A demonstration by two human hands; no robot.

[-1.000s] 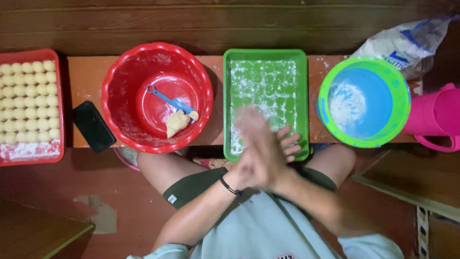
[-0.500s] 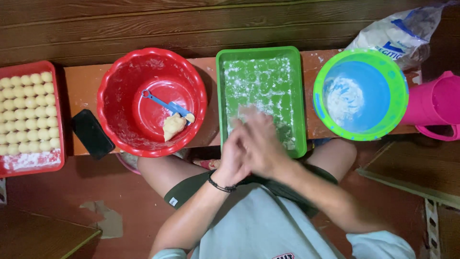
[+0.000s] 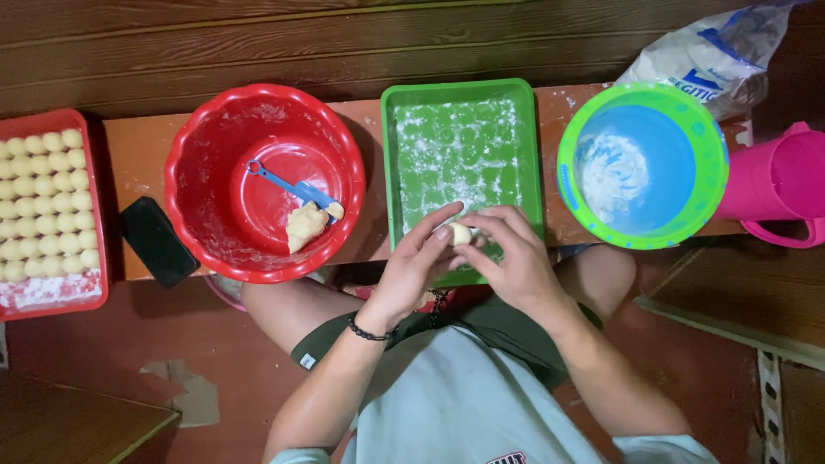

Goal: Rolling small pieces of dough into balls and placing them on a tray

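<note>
The person wears a pale blue shirt, dark green shorts and a black bead bracelet.

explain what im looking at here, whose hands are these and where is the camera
There is no machine here. The camera sits on a person's head and looks straight down, so the two bare hands and the lap below belong to the wearer. The left hand and right hand meet over the near edge of a floured green tray, and their fingers pinch a small pale dough ball between them. Along the narrow bench, from left to right, stand a red tray of dough balls, a dark phone-like slab, a red basin holding a dough lump and blue scoop, the green tray, a blue bowl with flour, a pink jug and a flour bag.
</note>
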